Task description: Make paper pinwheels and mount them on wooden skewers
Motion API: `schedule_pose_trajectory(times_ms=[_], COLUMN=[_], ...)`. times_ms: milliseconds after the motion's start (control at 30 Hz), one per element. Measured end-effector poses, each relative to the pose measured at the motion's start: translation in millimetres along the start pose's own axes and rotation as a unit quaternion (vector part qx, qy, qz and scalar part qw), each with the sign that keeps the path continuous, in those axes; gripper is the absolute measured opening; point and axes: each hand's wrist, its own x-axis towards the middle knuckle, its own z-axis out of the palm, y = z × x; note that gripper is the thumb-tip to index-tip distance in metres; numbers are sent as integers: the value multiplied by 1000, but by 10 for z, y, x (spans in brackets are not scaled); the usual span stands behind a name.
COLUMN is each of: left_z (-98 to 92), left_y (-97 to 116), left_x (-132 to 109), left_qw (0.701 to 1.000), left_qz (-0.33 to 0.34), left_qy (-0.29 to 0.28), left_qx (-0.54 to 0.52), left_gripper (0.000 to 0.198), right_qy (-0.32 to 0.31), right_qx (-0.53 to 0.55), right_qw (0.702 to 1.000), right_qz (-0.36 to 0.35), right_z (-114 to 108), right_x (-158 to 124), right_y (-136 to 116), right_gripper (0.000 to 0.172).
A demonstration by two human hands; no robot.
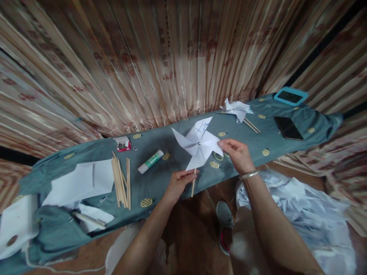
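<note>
A white paper pinwheel (197, 143) with a metal pin at its centre is held upright over a narrow table covered in teal cloth (160, 179). My left hand (179, 183) is closed around the pinwheel's wooden stick (193, 188) just below the blades. My right hand (236, 154), with a metal bangle on the wrist, pinches the tip of the right blade. Blue writing shows on the upper blade.
Several wooden sticks (122, 183) lie left of centre beside white paper sheets (83, 181). A glue stick (150, 161), a red-and-white small item (124, 144), a second pinwheel (236, 109), a black phone (288, 128) and a blue-cased device (290, 96) lie on the cloth. Crumpled paper (301, 206) is piled lower right.
</note>
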Motion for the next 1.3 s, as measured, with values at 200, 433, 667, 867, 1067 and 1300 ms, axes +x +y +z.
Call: schedule_pose_trajectory(times_ms=[200, 433, 667, 867, 1067, 1300], left_z=[4, -16, -17, -13, 10, -19], left_y=[29, -1, -22, -20, -7, 12], left_x=[11, 36, 61, 56, 45, 40], left_qw=[999, 996, 994, 993, 992, 993], left_qz=[22, 41, 53, 61, 68, 62], left_qy=[28, 71, 85, 92, 91, 88], left_qx=[-7, -19, -37, -52, -52, -40], left_gripper=[29, 29, 32, 29, 30, 31], right_qy=[-15, -56, -88, -111, -159, -113], right_qx=[29, 6, 30, 56, 49, -63], right_qw=[999, 997, 992, 988, 982, 991], right_qz=[32, 50, 84, 97, 88, -18], right_z=[72, 189, 365, 479, 617, 504], right_x=[-80, -191, -284, -360, -437, -457], right_y=[-34, -50, -11, 10, 34, -55], right_gripper=[30, 32, 36, 35, 36, 41])
